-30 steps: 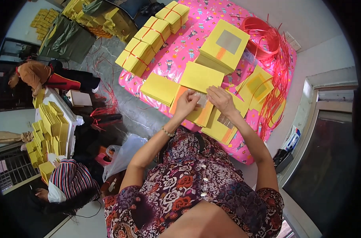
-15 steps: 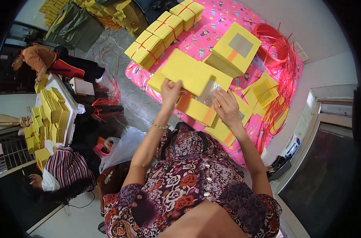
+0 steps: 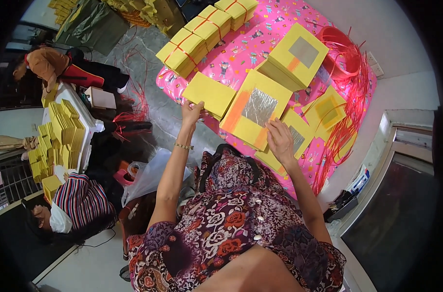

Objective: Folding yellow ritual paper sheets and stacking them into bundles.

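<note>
A low stack of plain yellow paper sheets (image 3: 209, 93) lies at the near left edge of the pink-covered bed. My left hand (image 3: 191, 113) pinches its near left corner, thumb and fingers closing on the paper. Right beside it stands a taller yellow paper stack (image 3: 238, 108), its top sheet bearing a silver foil square (image 3: 259, 106) and an orange band. At that stack's right edge rests my right hand (image 3: 280, 141), fingers stretched and slightly apart, fingertips near the foil. It holds nothing that I can see.
Behind stand another foil-topped stack (image 3: 294, 58) and bundles tied with red strips (image 3: 182, 51). Red plastic strips (image 3: 336, 146) trail from a red coil (image 3: 339, 53) at right. More yellow sheets (image 3: 299, 131) lie near my right hand. Two people work around a table (image 3: 87, 119) at left.
The plain yellow sheet in my left hand has moved left, off the foil-topped stack and onto the low stack. My right hand stays by the foil-topped stack, shifted slightly nearer me.
</note>
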{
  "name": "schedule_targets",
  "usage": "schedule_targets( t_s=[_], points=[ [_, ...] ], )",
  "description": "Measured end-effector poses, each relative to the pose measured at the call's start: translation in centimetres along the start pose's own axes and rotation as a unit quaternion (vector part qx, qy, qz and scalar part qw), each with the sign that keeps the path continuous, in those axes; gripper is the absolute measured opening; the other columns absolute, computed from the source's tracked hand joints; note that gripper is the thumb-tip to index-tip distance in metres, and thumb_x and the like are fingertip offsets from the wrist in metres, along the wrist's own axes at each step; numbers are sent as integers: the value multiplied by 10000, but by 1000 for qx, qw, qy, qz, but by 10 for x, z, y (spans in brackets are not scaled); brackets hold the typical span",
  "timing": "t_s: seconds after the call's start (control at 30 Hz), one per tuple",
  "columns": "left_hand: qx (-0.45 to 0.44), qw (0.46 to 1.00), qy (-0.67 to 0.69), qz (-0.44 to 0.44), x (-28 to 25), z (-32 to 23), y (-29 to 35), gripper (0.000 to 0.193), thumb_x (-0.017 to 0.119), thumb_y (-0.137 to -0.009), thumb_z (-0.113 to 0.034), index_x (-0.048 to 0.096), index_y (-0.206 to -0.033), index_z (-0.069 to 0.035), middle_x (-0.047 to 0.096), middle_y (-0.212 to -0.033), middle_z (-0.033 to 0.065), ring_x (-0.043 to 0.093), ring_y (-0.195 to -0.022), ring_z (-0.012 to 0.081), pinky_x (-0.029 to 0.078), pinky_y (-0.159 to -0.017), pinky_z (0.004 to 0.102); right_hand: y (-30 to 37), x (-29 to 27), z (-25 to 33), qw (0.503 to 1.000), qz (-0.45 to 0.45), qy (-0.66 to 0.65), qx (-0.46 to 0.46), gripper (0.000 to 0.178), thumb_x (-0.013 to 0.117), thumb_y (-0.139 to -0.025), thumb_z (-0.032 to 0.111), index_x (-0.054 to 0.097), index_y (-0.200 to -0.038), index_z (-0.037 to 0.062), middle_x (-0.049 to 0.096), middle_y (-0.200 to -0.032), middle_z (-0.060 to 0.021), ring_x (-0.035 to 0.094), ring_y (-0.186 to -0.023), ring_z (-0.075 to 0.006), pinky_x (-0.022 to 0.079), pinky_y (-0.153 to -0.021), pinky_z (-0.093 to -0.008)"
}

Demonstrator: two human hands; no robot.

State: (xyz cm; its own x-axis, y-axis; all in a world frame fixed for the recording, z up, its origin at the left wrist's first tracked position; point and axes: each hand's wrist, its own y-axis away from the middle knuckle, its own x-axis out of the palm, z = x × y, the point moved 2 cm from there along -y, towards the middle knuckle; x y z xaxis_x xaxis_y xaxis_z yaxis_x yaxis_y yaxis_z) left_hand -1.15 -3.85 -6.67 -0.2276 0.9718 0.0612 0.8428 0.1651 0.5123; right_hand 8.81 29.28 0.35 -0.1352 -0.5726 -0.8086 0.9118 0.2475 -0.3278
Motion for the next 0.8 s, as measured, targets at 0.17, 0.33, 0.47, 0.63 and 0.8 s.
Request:
schedule_targets(
  t_s=[0.17, 0.33, 0.47, 0.63, 0.8],
  points=[
    [2, 1000, -6, -12, 2, 12, -2, 281, 661, -918, -109, 528, -1150, -21, 693, -892, 105, 696, -693, 194, 610, -588, 309, 4, 4, -2, 1000, -9, 0, 7, 347, 655, -829, 10, 644, -1174, 49, 628, -1161, -135, 589, -1170, -352, 489, -964, -444],
    [0, 1000, -31, 5, -10, 20, -6, 303, 671, -914, -107, 508, -1149, -6, 688, -853, 111, 694, -678, 194, 607, -567, 317, 2, 3, 0, 1000, -11, -2, 7, 348, 648, -824, 1, 644, -1169, 49, 625, -1162, -135, 597, -1159, -353, 495, -958, -438],
    [22, 997, -71, 2, -7, 21, -7, 310, 681, -908, -120, 501, -1130, -1, 687, -820, 114, 693, -651, 198, 601, -550, 315, 5, 5, -1, 1000, -13, -1, 14, 346, 645, -827, 3, 643, -1170, 47, 624, -1163, -136, 595, -1163, -355, 496, -958, -436],
    [9, 995, -94, -12, 1, 18, -7, 361, 686, -865, -104, 468, -1123, 23, 676, -782, 136, 687, -592, 217, 584, -489, 325, 7, 6, -3, 1000, 1, 1, 18, 337, 643, -848, 38, 633, -1185, 47, 602, -1177, -126, 568, -1195, -349, 484, -985, -445],
    [43, 992, -101, -54, 0, 20, -10, 437, 701, -837, -98, 416, -1137, 41, 664, -776, 152, 691, -578, 248, 580, -469, 338, 6, 6, -3, 1000, -8, 4, 13, 329, 645, -845, 29, 632, -1174, 42, 600, -1173, -126, 577, -1183, -352, 495, -971, -440]
  ],
)
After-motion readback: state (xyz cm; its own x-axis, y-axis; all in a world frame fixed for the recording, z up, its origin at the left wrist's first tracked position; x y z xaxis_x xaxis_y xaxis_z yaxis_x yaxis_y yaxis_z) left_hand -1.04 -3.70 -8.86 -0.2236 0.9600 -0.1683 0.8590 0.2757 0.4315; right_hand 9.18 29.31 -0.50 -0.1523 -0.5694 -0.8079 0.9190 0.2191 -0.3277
